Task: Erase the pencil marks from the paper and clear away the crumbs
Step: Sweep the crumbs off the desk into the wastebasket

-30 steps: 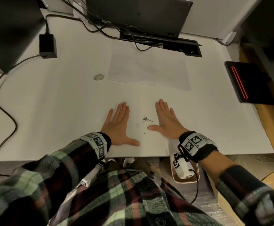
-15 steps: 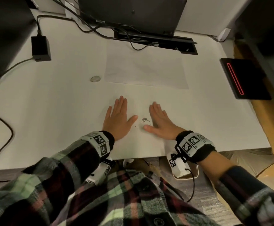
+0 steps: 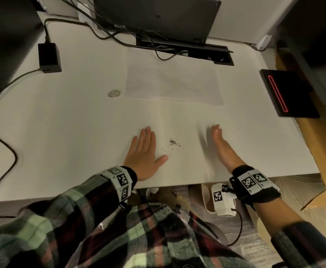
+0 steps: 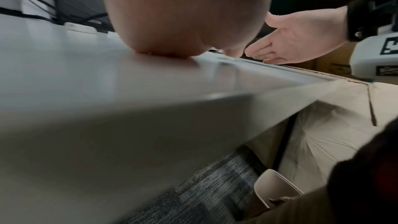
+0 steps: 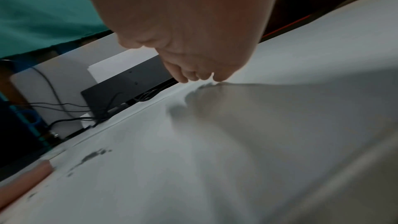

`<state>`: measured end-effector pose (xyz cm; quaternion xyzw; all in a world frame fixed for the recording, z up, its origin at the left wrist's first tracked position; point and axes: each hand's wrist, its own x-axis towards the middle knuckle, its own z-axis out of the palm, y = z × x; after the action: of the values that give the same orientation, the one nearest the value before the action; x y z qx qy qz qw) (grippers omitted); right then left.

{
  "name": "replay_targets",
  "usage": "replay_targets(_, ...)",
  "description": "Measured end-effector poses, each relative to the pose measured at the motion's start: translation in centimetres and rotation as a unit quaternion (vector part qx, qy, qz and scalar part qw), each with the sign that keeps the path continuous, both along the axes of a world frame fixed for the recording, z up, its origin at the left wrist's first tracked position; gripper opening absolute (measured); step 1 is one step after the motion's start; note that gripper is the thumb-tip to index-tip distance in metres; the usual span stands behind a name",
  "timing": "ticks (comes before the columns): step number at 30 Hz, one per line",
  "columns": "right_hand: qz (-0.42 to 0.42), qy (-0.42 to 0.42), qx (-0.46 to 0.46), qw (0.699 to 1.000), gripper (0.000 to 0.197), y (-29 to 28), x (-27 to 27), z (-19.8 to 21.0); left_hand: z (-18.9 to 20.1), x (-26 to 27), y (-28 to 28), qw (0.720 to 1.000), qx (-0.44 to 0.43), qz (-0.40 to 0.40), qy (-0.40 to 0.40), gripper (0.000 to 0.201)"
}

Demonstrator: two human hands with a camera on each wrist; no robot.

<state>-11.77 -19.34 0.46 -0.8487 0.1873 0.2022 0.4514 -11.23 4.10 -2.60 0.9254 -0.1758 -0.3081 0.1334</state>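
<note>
My left hand (image 3: 144,157) lies flat on the table (image 3: 61,132). My right hand (image 3: 221,146) is open too, tipped on edge. The crumbs (image 3: 172,144) sit between them, at 6 o'clock from the paper (image 3: 173,82). A fast sweep could scatter them.

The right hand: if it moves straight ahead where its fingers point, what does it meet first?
Probably the near edge of the paper; the desk between looks bare. The right hand stands on edge, so depth is uncertain. The crumbs lie to its left.

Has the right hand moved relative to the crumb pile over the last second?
Yes. The right hand has swung rightward, away from the crumbs, and turned onto its edge; earlier it lay flat right beside them.
</note>
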Motion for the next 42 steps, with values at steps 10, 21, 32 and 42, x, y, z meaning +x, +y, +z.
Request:
replay_targets(10, -0.059, -0.017, -0.07, 0.996, 0.061, -1.7, -1.6, -0.9, 0.7, -0.2, -5.8, 0.988, -0.146, 0.011, 0.051, 0.081)
replay_targets(21, 0.127, -0.001, 0.04, 0.991, 0.094, 6.7, -1.9, -1.5, 0.2, 1.1, 0.2, 0.992, -0.051, 0.109, -0.026, 0.065)
replay_targets(32, 0.039, 0.027, -0.024, 0.999, 0.072, 0.8, 3.3, 0.3, 0.1, -0.5, -4.8, 0.997, -0.068, 0.04, 0.007, 0.077)
replay_targets(42, 0.212, 0.024, 0.04, 0.976, 0.07, 3.5, 1.5, -1.4, 0.6, 0.5, -3.2, 0.965, -0.205, 0.154, -0.055, 0.056)
